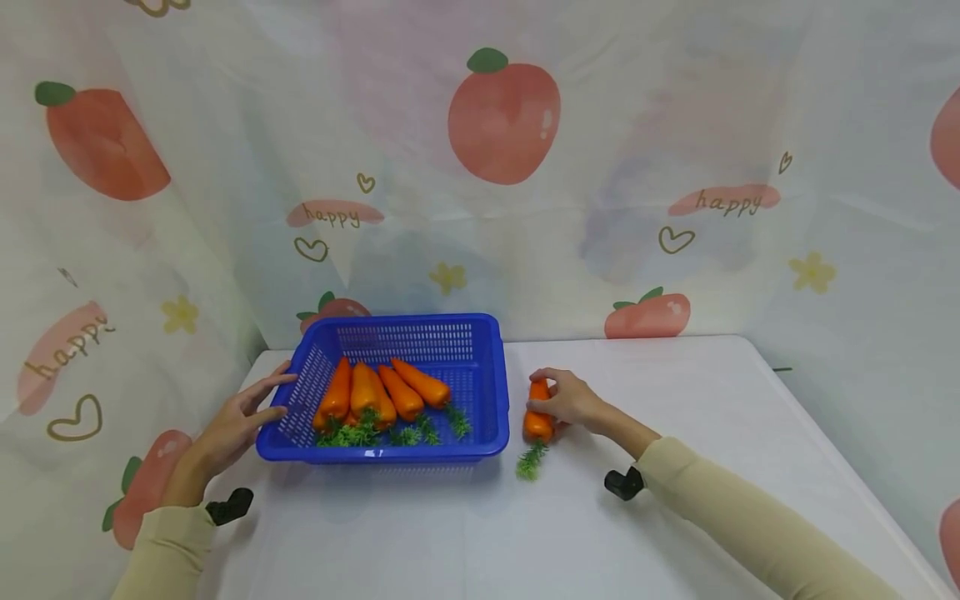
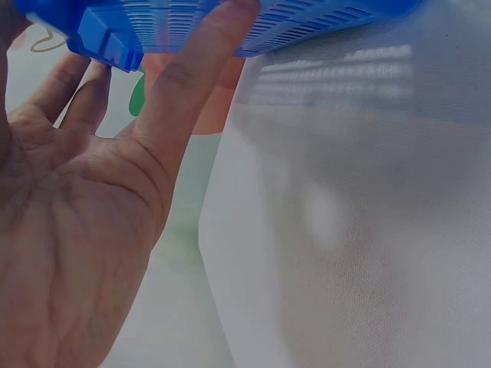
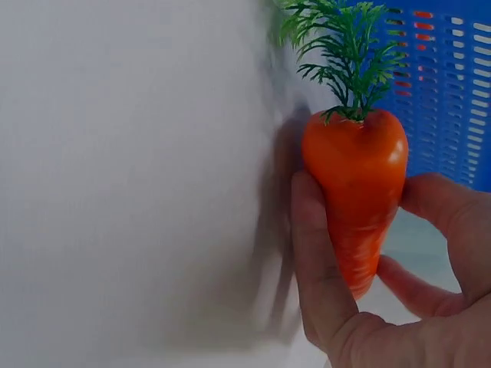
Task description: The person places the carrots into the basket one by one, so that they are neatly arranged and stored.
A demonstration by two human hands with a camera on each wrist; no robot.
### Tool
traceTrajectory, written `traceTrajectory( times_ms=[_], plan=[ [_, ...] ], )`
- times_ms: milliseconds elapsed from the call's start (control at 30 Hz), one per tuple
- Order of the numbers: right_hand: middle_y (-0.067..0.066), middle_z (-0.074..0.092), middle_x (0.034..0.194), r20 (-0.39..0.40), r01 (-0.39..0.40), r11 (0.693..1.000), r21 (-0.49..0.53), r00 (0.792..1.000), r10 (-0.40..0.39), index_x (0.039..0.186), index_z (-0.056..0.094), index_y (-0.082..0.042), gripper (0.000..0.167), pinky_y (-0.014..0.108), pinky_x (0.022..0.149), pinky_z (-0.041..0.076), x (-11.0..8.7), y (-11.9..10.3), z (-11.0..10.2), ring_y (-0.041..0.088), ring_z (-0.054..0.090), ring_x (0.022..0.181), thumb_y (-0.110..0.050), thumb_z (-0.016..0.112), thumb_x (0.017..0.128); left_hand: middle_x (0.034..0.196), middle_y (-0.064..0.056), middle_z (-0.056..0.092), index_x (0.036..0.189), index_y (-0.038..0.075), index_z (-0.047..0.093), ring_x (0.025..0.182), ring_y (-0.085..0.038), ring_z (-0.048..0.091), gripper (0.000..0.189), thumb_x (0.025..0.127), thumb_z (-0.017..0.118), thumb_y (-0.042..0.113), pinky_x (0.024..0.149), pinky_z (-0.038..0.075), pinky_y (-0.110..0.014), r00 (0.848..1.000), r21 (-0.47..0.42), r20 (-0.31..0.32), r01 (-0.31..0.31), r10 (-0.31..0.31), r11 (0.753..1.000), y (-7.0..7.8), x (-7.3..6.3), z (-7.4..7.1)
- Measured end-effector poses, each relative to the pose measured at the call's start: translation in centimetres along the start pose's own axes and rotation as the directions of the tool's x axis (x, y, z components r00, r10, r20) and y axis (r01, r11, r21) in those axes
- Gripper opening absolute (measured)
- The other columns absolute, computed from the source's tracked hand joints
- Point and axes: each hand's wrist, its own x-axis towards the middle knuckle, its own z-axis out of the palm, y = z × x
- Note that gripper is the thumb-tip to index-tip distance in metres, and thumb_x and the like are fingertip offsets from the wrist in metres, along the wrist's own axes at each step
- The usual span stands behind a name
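A blue plastic basket (image 1: 495, 392) with slotted walls stands on the table, and several orange toy carrots (image 1: 426, 385) with green leafy tops lie in its left and middle part. At the basket's left side is my left hand (image 1: 231, 429), its fingers stretched and spread against the rim. In the left wrist view the thumb (image 2: 192, 84) reaches up to the basket's wall. Just right of the basket, my right hand (image 1: 572, 400) grips one carrot (image 3: 359, 172) between thumb and fingers. That carrot's leaves (image 1: 531, 461) point toward the table's front.
A white cloth covers the table (image 1: 465, 533). Behind and beside it hangs a pale curtain (image 1: 570, 250) printed with fruit, hearts and flowers. A black wrist mount (image 1: 624, 483) juts from the right sleeve, another (image 1: 231, 506) from the left.
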Motion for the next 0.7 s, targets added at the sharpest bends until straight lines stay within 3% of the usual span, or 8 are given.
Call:
traceTrajectory(
  times_ms=[267,467,700],
  plan=[
    [0.028,0.053,0.126,0.066,0.07,0.997,0.029,0.995,-0.072,0.147,0.05,-0.003,0.058,0.044,0.069,0.063,-0.6,-0.1,-1.9,0.029,0.068,0.087,-0.016,0.074,0.095,0.174,0.003,0.002,0.16,0.012,0.034,0.15,-0.049,0.011,0.057,0.107,0.054,0.013,0.091,0.058,-0.033,1.0,-0.011,-0.001,-0.001,0.001,1.0,-0.2,-0.1,0.1],
    [0.032,0.048,0.136,0.138,0.149,0.987,0.056,0.978,-0.155,0.149,0.048,-0.005,0.06,0.045,0.069,0.063,-1.1,-0.8,-4.1,0.03,0.069,0.092,-0.017,0.074,0.096,0.174,0.003,0.002,0.16,0.011,0.034,0.149,-0.049,0.014,0.057,0.107,0.055,0.014,0.091,0.059,-0.033,1.0,-0.007,-0.005,-0.004,0.004,1.0,-0.1,-0.1,0.2],
    [0.033,0.045,0.139,0.157,0.234,0.971,0.044,0.958,-0.238,0.15,0.046,-0.005,0.061,0.048,0.069,0.063,-1.8,-2.8,-7.0,0.03,0.07,0.092,-0.015,0.073,0.096,0.174,0.002,0.002,0.16,0.011,0.035,0.15,-0.05,0.012,0.057,0.107,0.055,0.013,0.091,0.059,-0.034,1.0,-0.008,-0.002,-0.013,0.013,1.0,-0.2,0.0,0.0]
  ],
)
